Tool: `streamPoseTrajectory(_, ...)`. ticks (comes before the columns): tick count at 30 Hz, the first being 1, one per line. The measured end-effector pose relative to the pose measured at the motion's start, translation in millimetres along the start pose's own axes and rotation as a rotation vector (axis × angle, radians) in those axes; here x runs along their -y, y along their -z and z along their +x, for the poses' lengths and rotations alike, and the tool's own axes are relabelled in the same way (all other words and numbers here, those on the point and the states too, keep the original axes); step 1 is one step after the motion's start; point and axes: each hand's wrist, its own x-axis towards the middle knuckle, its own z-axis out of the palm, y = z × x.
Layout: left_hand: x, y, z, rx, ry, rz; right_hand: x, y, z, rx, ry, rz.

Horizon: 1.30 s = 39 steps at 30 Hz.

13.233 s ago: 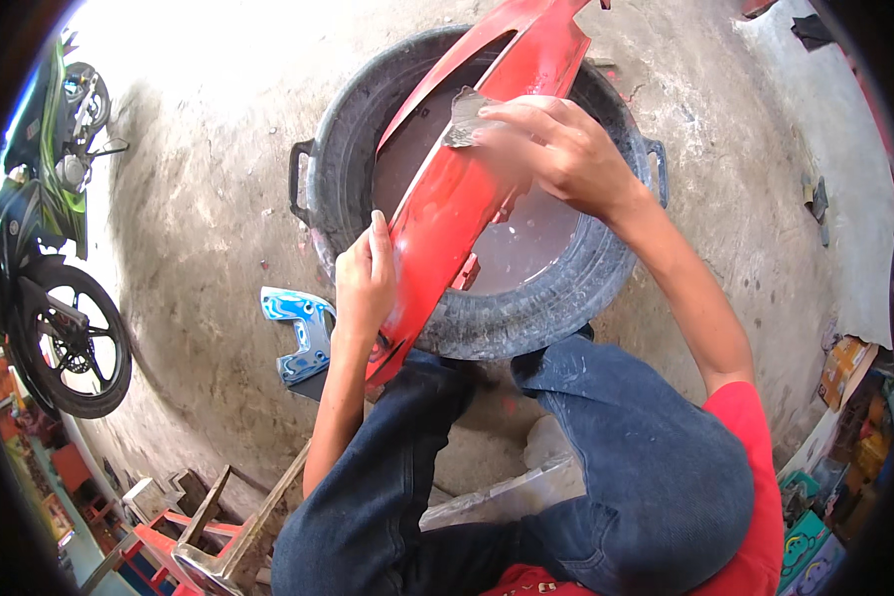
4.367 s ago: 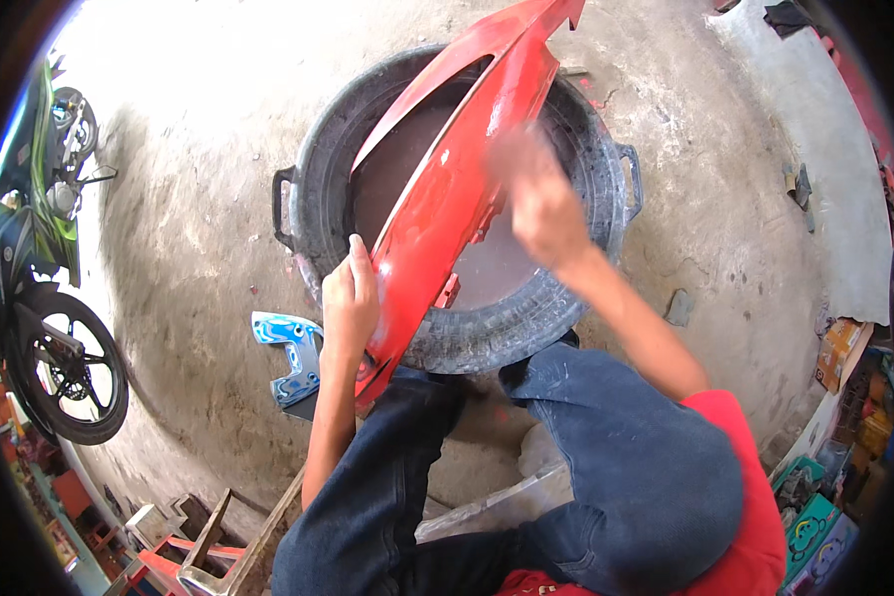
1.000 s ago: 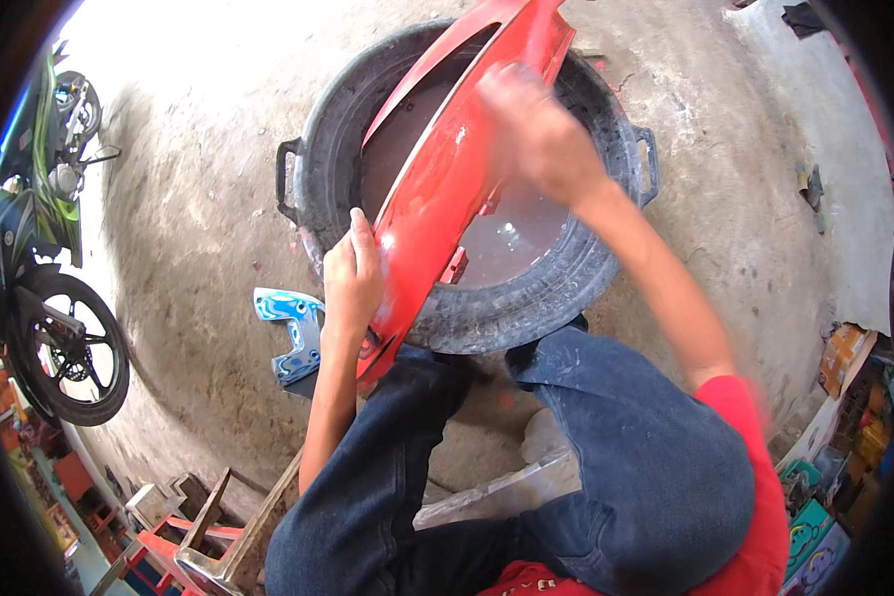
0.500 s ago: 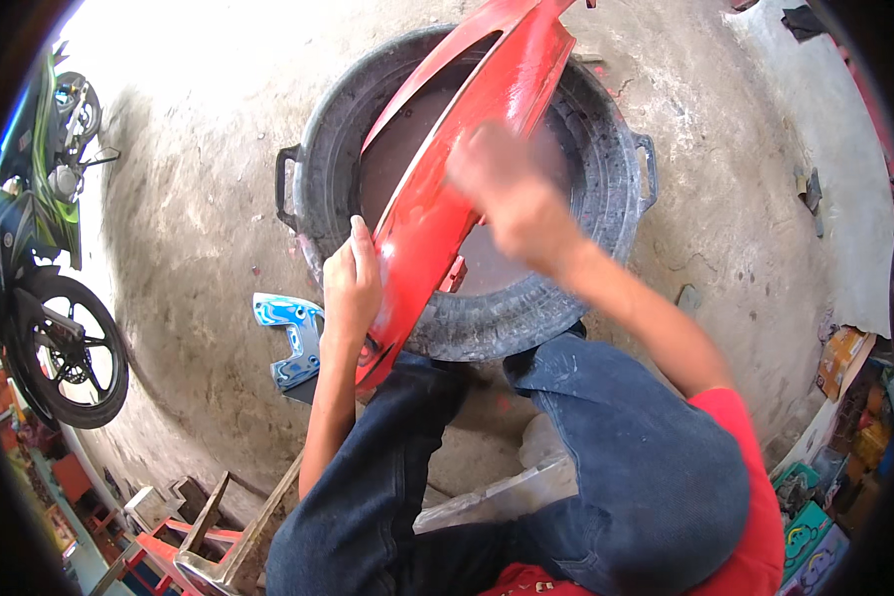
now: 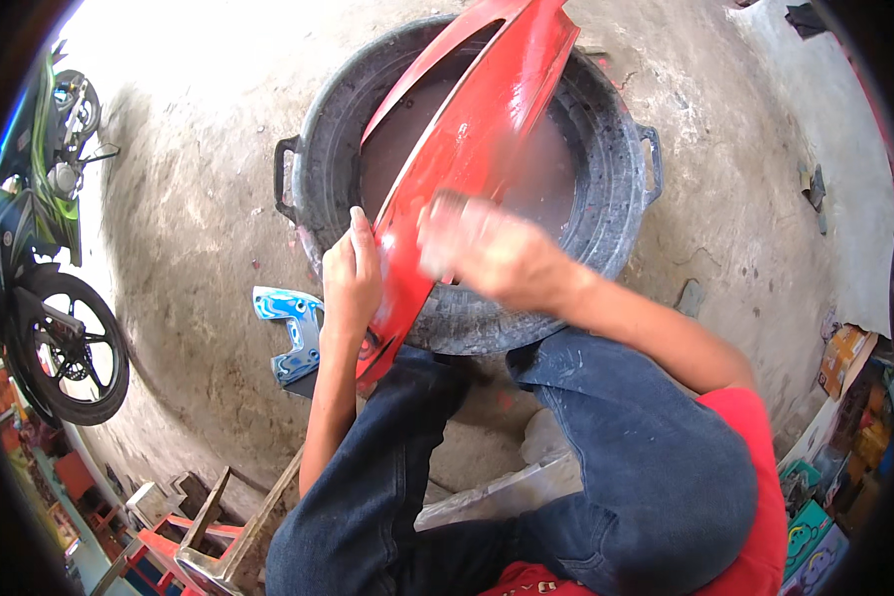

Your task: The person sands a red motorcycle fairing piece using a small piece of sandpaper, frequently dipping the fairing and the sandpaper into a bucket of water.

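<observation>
A long glossy red motorcycle body panel slants over a dark tub of murky water, its lower end near my left knee. My left hand grips the panel's left edge, thumb pointing up along it. Blurred by motion, my right hand lies across the lower part of the panel, fingers bent together. At its fingertips shows a small dark piece that looks like sandpaper; most of it is hidden under the fingers.
A blue-and-white patterned part lies on the concrete floor left of the tub. A motorcycle stands at far left, and a worn wooden stool at lower left. Boxes and clutter line the lower right.
My right hand has swept down and left along the panel toward my left hand. The left hand keeps its hold, and the panel and tub have barely shifted.
</observation>
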Motion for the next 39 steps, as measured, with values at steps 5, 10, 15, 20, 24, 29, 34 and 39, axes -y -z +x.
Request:
streamPoseTrajectory(5,-3.4,3.1,1.0,0.078,0.21,-0.077,-43.1,2.5,1.5,-0.093,-0.401,-0.294)
streamPoseTrajectory(10,-3.2,0.9,1.6,0.002,-0.007,-0.026,-2.4,-2.3,12.1,-0.011,-0.048,0.027)
streamPoseTrajectory(15,1.6,-0.6,-0.4,0.027,0.164,-0.09,-70.3,14.7,25.4,-0.129,-0.436,-0.251)
streamPoseTrajectory(20,8.2,-4.5,1.1,-0.07,-0.112,0.061,-18.9,-0.8,36.6,-0.016,0.033,-0.055)
streamPoseTrajectory(24,6.6,-1.9,-0.9,0.019,0.179,-0.075,-31.2,2.8,47.0,0.0,0.027,-0.123)
streamPoseTrajectory(29,5.9,-1.5,-1.0,0.021,0.131,-0.088,-79.5,14.2,44.3,-0.131,-0.301,-0.073)
streamPoseTrajectory(34,7.5,-6.1,-0.8,-0.126,-0.158,0.065,-81.2,37.1,44.0,-0.179,-0.181,-0.129)
streamPoseTrajectory(39,6.3,-1.4,-1.8,0.017,0.06,0.022,-116.0,45.1,40.8,-0.358,-0.511,-0.197)
